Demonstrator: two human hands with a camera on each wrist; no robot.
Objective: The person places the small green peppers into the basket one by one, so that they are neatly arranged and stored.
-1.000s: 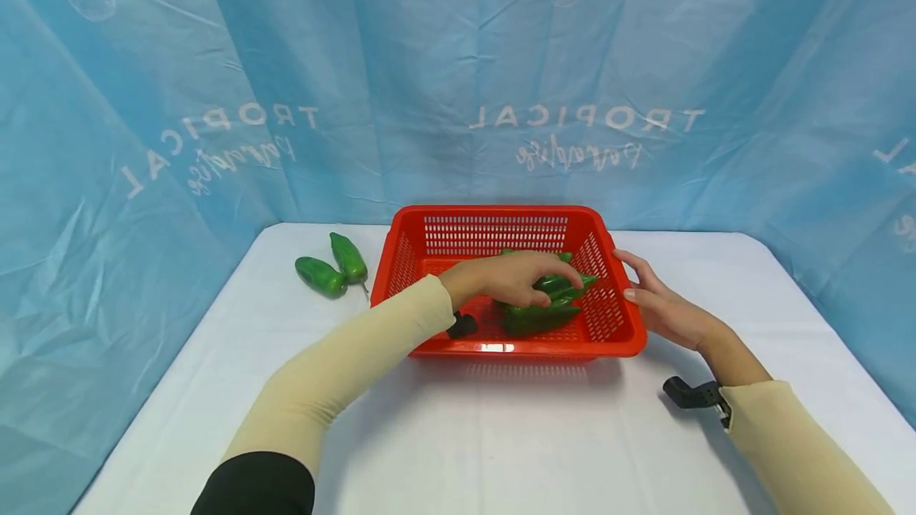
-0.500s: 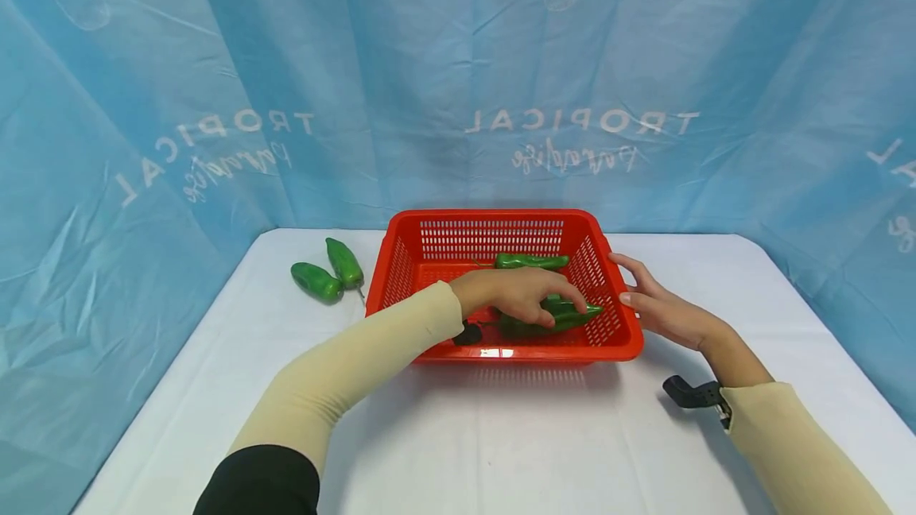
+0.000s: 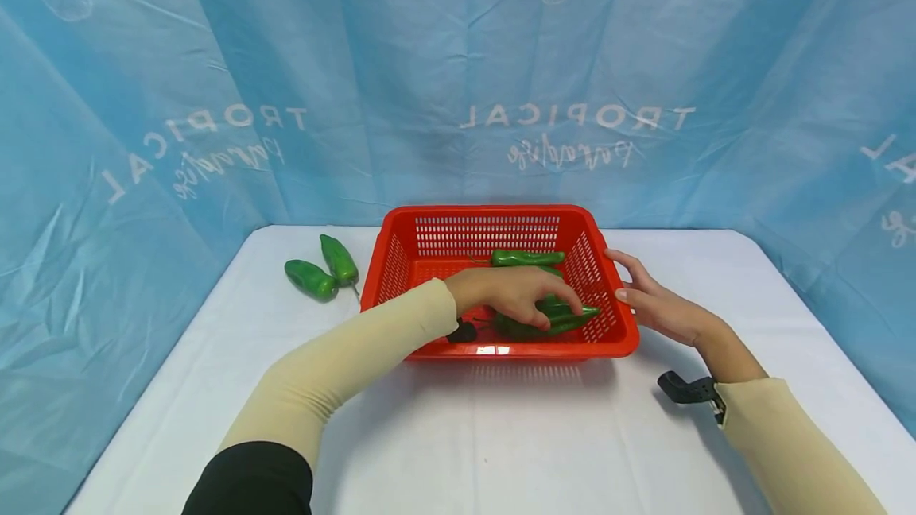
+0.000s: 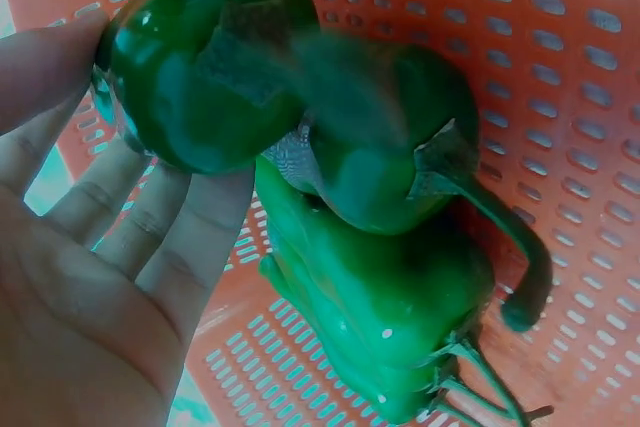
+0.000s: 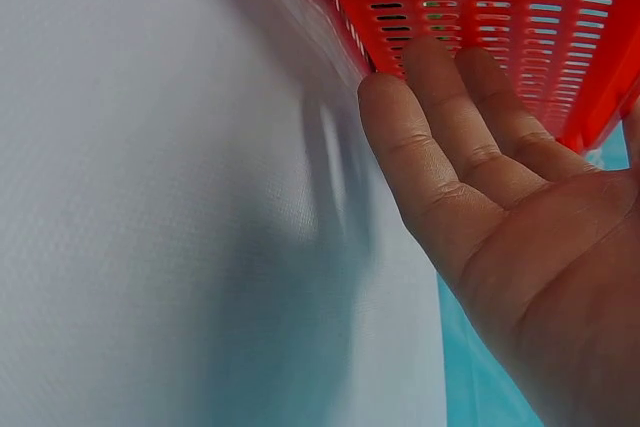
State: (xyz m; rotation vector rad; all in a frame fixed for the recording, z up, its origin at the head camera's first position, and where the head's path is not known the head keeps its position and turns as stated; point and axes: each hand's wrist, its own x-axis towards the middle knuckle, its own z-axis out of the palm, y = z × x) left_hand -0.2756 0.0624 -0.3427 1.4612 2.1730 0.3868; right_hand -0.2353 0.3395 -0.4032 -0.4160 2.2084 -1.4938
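Inside a red perforated basket (image 3: 494,350), my left hand (image 3: 529,296) reaches down over several green chili peppers. In the left wrist view it holds one glossy green pepper (image 4: 190,112) between the thumb on one side and the fingers beneath. Beside that pepper is another pepper (image 4: 375,182) with a curved stem, and more peppers (image 4: 400,292) lie below them, stems pointing one way. A long green pepper (image 3: 528,258) lies along the basket's back wall. My right hand (image 3: 661,308) rests at the basket's right side, thumb and forefinger at the rim and straight fingers (image 5: 445,112) against the outer wall.
Two green peppers (image 3: 311,280) (image 3: 339,259) lie on the white tablecloth (image 3: 494,443) left of the basket. A blue printed curtain (image 3: 429,78) hangs behind and beside the table. A black wrist strap (image 3: 687,388) sticks out from the right wrist.
My left hand has moved toward the basket's near side, uncovering the long pepper at the back wall. The right hand stays at the rim. The head view has shifted slightly.
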